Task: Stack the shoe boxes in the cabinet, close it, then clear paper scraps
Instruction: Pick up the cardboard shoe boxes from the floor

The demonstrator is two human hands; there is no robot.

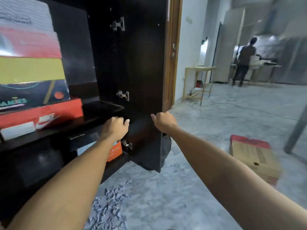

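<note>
Reaching both hands, left hand, right hand, toward open cabinet door

A grey, mottled stone floor stretches from the foreground into a pale-walled room. A wooden door frame rises along a white wall. Beside that wall stands a light wooden side table with a lower shelf holding small items. A flattened cardboard carton lies on the floor at right, near a grey metal leg. In the blurred distance, a person stands with back turned at a bench, next to tall pale cupboards. Soft, even light fills the space.
</note>
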